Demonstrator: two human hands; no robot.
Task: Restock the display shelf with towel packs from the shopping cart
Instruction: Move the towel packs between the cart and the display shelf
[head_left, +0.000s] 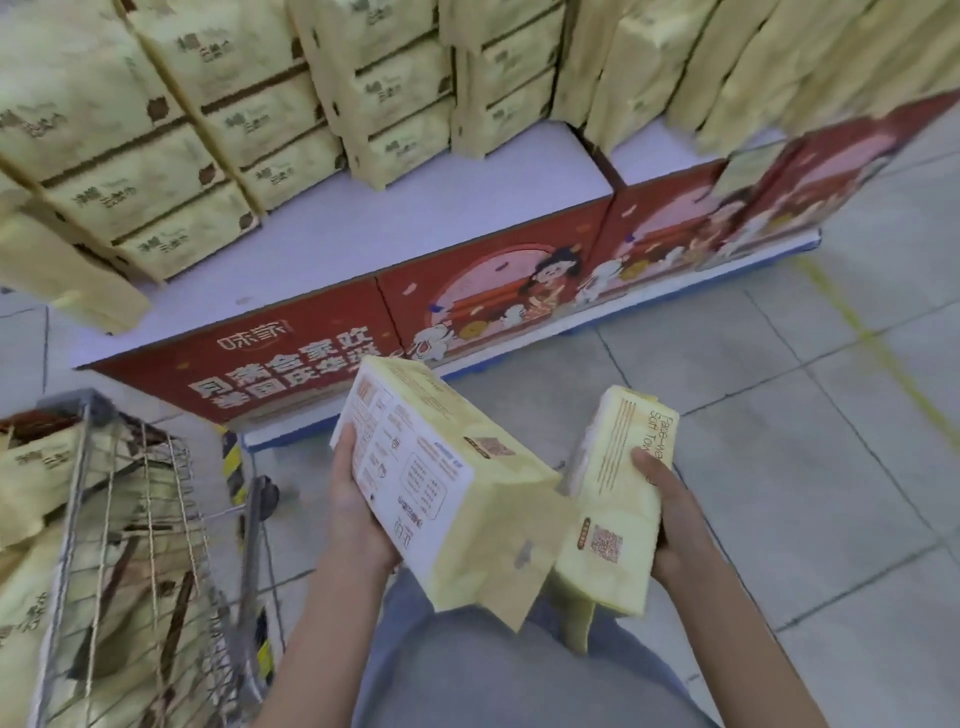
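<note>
At 6 o'clock, above the tiled floor (779, 467), the left hand (358, 499) grips the first towel pack (441, 483) from beneath, fingers curled up its left side. The right hand (670, 519) grips the second towel pack (618, 493) just beside it, thumb across its face. The shopping cart (156, 519) with more packs (36, 467) stands at 8 o'clock; the display shelf (363, 244) spans 9 to 2 o'clock, stacked packs (208, 130) at its rear.

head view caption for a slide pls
Left hand grips one towel pack, right hand another, facing the display shelf, shopping cart beside.
</note>
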